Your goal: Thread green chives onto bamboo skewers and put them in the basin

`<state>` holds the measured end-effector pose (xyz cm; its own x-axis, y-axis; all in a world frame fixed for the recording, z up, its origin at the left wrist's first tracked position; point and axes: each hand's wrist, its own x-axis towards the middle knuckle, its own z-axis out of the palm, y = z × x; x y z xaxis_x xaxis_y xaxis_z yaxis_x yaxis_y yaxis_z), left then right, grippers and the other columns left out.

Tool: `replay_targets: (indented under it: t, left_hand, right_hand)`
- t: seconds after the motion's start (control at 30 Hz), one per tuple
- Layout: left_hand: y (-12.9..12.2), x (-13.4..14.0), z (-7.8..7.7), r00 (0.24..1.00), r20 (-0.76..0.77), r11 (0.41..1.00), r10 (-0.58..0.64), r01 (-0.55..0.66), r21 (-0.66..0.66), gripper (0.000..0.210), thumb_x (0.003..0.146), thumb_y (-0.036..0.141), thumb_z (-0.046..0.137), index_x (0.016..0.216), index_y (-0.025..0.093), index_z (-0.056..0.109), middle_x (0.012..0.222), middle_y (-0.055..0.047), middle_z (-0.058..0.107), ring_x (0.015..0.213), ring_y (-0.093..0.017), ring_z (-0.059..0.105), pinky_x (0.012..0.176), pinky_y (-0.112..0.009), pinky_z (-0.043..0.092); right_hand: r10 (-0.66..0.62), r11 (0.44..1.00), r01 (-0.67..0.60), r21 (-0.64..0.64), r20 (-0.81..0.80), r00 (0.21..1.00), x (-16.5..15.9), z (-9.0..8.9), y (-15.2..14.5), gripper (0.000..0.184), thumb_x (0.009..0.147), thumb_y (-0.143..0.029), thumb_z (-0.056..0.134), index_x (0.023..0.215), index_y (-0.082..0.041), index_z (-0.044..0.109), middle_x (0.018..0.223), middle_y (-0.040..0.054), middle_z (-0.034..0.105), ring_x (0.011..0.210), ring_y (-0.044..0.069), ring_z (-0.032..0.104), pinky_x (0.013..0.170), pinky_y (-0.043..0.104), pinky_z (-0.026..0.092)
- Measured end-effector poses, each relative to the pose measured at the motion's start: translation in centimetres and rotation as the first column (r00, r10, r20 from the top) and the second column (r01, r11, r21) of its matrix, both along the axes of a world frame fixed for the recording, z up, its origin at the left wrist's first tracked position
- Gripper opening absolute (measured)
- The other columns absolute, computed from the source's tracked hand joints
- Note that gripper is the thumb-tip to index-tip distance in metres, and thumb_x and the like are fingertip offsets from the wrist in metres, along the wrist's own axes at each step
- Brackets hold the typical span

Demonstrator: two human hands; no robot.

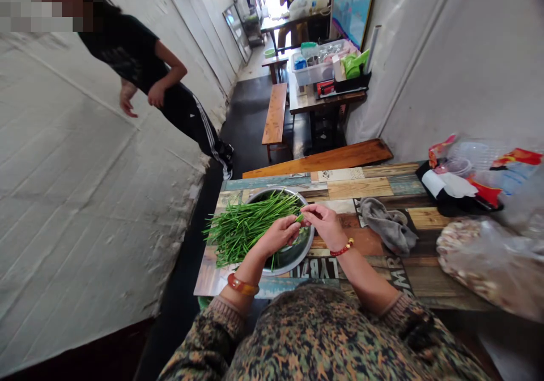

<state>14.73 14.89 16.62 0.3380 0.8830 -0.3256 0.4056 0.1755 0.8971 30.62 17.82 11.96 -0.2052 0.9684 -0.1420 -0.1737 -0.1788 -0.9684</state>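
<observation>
A metal bowl stands on the wood-patterned table, with a heap of long, thin green stalks, like garlic chives, lying across it and out over its left rim. Above the bowl's right side, my left hand is closed around a few stalk ends. Close beside it, my right hand pinches the tips of the same stalks between thumb and fingers. Exactly how many stalks are held is hidden by the fingers.
Right of my hands lies a crumpled grey cloth. Beyond it are a clear bag of pale pieces and a black tray with packets. A person stands by the left wall. Benches and another table stand ahead.
</observation>
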Motion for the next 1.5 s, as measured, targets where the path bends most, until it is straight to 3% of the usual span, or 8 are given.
replay_targets:
  t: [0.13, 0.23, 0.3, 0.37, 0.63, 0.83, 1.2, 1.5]
  left_hand:
    - [0.6, -4.0, 0.5, 0.942, -0.308, 0.976, 0.136, -0.073, 0.206, 0.031, 0.091, 0.039, 0.039, 0.086, 0.016, 0.058, 0.064, 0.003, 0.049, 0.060, -0.012, 0.045, 0.060, -0.023, 0.036]
    - [0.7, -7.3, 0.8, 0.735, -0.621, 0.941, 0.271, -0.068, 0.330, 0.026, 0.093, 0.034, 0.039, 0.083, 0.018, 0.057, 0.072, -0.002, 0.056, 0.069, -0.015, 0.052, 0.065, -0.026, 0.036]
    - [0.4, -8.6, 0.2, 0.596, -0.760, 0.952, 0.260, -0.029, 0.303, 0.024, 0.093, 0.033, 0.040, 0.083, 0.019, 0.056, 0.076, -0.004, 0.060, 0.072, -0.017, 0.055, 0.066, -0.026, 0.035]
    - [-0.1, -8.8, -1.2, 0.537, -0.821, 0.973, 0.196, -0.003, 0.230, 0.022, 0.093, 0.034, 0.042, 0.084, 0.021, 0.056, 0.079, -0.005, 0.063, 0.074, -0.018, 0.058, 0.065, -0.026, 0.034]
    - [1.1, -7.3, -7.9, 0.685, -0.704, 0.978, 0.185, -0.055, 0.203, 0.020, 0.092, 0.030, 0.045, 0.084, 0.020, 0.060, 0.081, -0.004, 0.065, 0.076, -0.017, 0.058, 0.069, -0.026, 0.037]
    - [4.7, -6.3, -9.9, 0.720, -0.667, 0.972, 0.194, -0.049, 0.230, 0.021, 0.092, 0.030, 0.046, 0.090, 0.018, 0.064, 0.087, -0.007, 0.068, 0.080, -0.017, 0.060, 0.073, -0.026, 0.039]
    - [10.3, -3.9, -13.5, 0.693, -0.700, 0.983, 0.169, -0.065, 0.173, 0.028, 0.089, 0.035, 0.053, 0.109, 0.020, 0.066, 0.100, -0.010, 0.071, 0.089, -0.021, 0.064, 0.073, -0.027, 0.042]
    - [12.0, -2.6, -14.8, 0.694, -0.703, 0.983, 0.157, -0.044, 0.177, 0.018, 0.086, 0.030, 0.056, 0.096, 0.021, 0.068, 0.093, -0.009, 0.069, 0.085, -0.020, 0.062, 0.071, -0.027, 0.041]
  right_hand:
    - [-0.094, 0.991, 0.097, -0.093, 0.031, 0.995, 0.5, -2.9, 0.3, 0.039, 0.074, -0.049, 0.064, 0.096, -0.018, 0.070, 0.083, 0.0045, 0.071, 0.069, 0.014, 0.063, 0.063, 0.026, 0.052]
    - [-0.104, 0.979, 0.125, -0.161, 0.132, 0.986, 1.4, -6.2, 0.0, 0.045, 0.073, -0.053, 0.062, 0.099, -0.016, 0.069, 0.086, 0.0059, 0.071, 0.068, 0.014, 0.063, 0.059, 0.025, 0.050]
    - [-0.080, 0.977, 0.114, -0.182, 0.181, 0.980, 1.7, -8.3, -0.6, 0.046, 0.073, -0.054, 0.060, 0.098, -0.015, 0.069, 0.085, 0.0068, 0.071, 0.066, 0.014, 0.063, 0.056, 0.025, 0.049]
    - [-0.043, 0.979, 0.083, -0.187, 0.207, 0.977, 1.5, -10.0, -1.5, 0.045, 0.074, -0.052, 0.058, 0.095, -0.015, 0.070, 0.083, 0.0072, 0.071, 0.065, 0.015, 0.063, 0.054, 0.025, 0.049]
    - [0.139, 0.988, -0.101, -0.119, 0.379, 0.915, -0.7, -12.3, -3.6, 0.029, 0.078, -0.037, 0.052, 0.090, -0.020, 0.073, 0.079, 0.0039, 0.073, 0.068, 0.018, 0.067, 0.064, 0.032, 0.054]
    - [0.160, 0.984, -0.175, -0.021, 0.523, 0.837, -1.0, -12.2, -3.5, 0.025, 0.081, -0.027, 0.051, 0.086, -0.023, 0.074, 0.095, 0.0054, 0.074, 0.091, 0.022, 0.067, 0.086, 0.038, 0.050]
    - [0.163, 0.974, -0.223, 0.027, 0.597, 0.786, -1.3, -13.0, -3.0, 0.023, 0.085, -0.021, 0.052, 0.088, -0.024, 0.074, 0.091, 0.0053, 0.073, 0.090, 0.020, 0.065, 0.084, 0.034, 0.049]
    - [0.152, 0.975, -0.218, 0.039, 0.602, 0.784, -1.3, -13.0, -2.8, 0.021, 0.086, -0.020, 0.053, 0.087, -0.023, 0.074, 0.088, 0.0056, 0.072, 0.085, 0.019, 0.066, 0.080, 0.032, 0.050]
